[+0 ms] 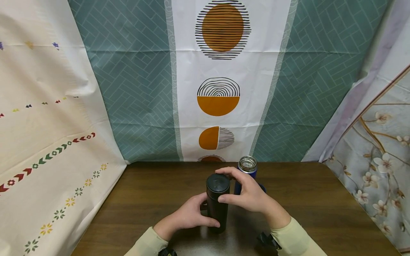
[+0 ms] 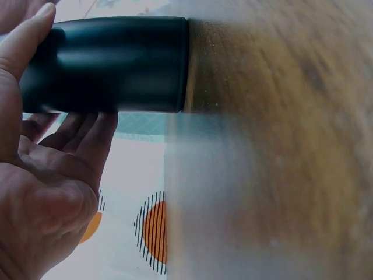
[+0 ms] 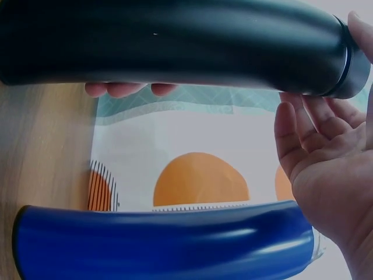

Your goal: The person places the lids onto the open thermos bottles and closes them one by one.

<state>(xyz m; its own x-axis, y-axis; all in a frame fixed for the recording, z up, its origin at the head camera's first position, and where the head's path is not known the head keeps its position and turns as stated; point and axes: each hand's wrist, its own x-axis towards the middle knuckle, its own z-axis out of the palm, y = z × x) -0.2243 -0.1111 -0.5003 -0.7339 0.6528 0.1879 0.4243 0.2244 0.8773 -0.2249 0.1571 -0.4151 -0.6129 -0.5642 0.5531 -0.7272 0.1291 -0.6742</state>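
A black thermos flask (image 1: 219, 210) stands upright on the wooden table, its black lid (image 1: 218, 182) in place on top. My left hand (image 1: 191, 213) grips the lower body from the left, thumb across the front and fingers behind. Around the lid end, from the right, curls my right hand (image 1: 251, 195), with its thumb at the near side and fingertips at the far side. Behind the right hand stands a blue flask (image 3: 163, 242), lidless, its steel mouth (image 1: 247, 163) showing in the head view. The right hand partly hides it there.
A small blue piece (image 1: 262, 187) shows beside the blue flask, mostly behind the right hand. The brown wooden table (image 1: 320, 209) runs back to a hanging green and white cloth (image 1: 134, 89). Patterned cloths hang at the left and right sides.
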